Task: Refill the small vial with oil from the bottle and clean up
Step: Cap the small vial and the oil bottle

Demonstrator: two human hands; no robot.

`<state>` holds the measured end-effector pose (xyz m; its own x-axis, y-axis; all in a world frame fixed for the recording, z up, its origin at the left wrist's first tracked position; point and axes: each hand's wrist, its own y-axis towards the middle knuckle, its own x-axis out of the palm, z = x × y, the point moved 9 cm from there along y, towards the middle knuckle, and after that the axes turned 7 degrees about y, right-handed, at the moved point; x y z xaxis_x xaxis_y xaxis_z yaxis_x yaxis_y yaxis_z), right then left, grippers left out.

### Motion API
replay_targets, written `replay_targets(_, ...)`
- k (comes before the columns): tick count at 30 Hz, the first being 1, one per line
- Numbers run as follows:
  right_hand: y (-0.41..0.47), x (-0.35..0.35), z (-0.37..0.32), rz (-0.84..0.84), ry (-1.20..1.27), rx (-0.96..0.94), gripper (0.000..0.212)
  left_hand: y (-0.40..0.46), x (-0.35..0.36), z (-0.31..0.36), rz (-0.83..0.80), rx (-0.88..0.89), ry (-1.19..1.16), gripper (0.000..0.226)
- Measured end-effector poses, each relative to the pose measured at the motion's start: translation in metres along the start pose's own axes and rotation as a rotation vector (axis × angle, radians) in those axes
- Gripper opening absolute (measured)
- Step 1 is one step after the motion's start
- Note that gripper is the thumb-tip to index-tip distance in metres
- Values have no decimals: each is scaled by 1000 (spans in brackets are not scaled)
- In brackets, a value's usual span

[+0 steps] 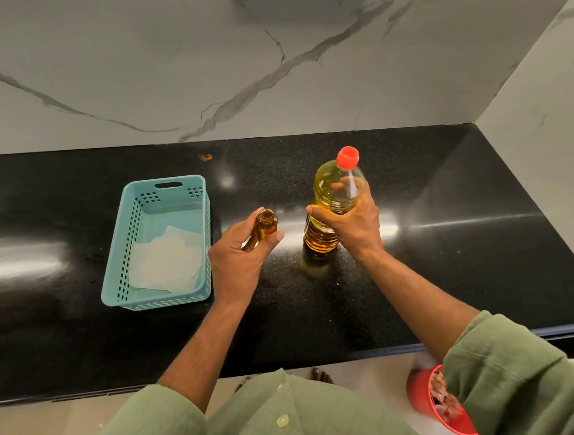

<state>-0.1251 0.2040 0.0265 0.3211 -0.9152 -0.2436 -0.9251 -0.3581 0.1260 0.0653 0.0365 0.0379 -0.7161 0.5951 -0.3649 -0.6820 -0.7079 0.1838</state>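
My left hand (239, 255) holds a small amber glass vial (266, 225) above the black counter; the vial has no cap on and holds some oil. To its right, a clear plastic oil bottle (332, 203) with a red cap (347, 157) stands upright on the counter, and my right hand (351, 222) is wrapped around its middle. The bottle's cap is on. The bottle is nearly full of yellow oil.
A teal perforated basket (124, 257) sits left of my hands with white paper tissue (165, 257) lying in it. The marble wall rises behind and at the right. A red bin (431, 405) stands on the floor below the counter edge (324, 362).
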Motion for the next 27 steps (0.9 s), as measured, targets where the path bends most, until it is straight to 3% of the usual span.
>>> replay_targets(5,-1,4,7,-52,20,14,89,0,3,-5,-11,0,28,48)
replay_targets(10,-17,-10,35,-186,30,164,104,-1,3,-10,-7,-13,24,47)
replay_targets(12,-28,-38,48,-83,-10,207,83,-1,3,-14,-9,-19,26,47)
replay_targets(15,-43,-101,59,190,-195,205,33,-4,5,-21,-29,-44,25,49)
replay_targets(17,-51,-129,70,241,-358,206,23,-7,6,-24,-39,-64,19,51)
replay_targets(21,-58,-131,97,50,-537,279,26,-11,10,-32,-58,-94,3,53)
replay_targets(27,-66,-83,99,-296,-689,243,62,-13,17,-44,-84,-139,-2,52)
